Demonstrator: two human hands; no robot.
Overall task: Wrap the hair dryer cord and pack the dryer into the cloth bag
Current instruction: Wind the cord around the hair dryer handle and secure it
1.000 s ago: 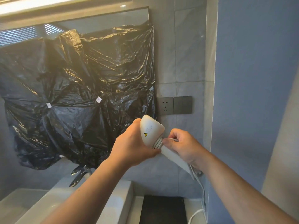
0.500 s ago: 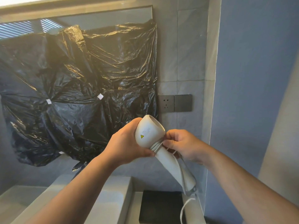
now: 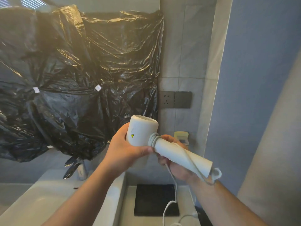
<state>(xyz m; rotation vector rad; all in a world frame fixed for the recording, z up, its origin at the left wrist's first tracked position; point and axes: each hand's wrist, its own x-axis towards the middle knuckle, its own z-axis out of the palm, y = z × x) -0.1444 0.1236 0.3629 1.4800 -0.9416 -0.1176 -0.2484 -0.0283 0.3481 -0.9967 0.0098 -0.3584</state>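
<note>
Head view: a black plastic sheet (image 3: 73, 79) covers most of the wall above a white sink (image 3: 48, 201), and a flat black item (image 3: 154, 199) lies on the counter beside it; whether that is the cloth bag cannot be told. In front of the tiled wall a person holds a white hair dryer (image 3: 143, 132) up at chest height, well clear of the counter, apparently so the loose lead can swing freely while it is wound. The left hand (image 3: 123, 149) grips the barrel, fingers curled behind it and thumb pressed near the neck, steadying the body. The right hand (image 3: 175, 167) is curled round the handle from below, likely both supporting it and guiding the lead. The cord (image 3: 169, 207) leaves the handle's end, runs diagonally up the handle, makes several tight turns at the neck, then drops from under the right hand to the counter, so the winding looks only partly done. An empty wall socket (image 3: 167, 100) sits above, suggesting the dryer is already unplugged.
</note>
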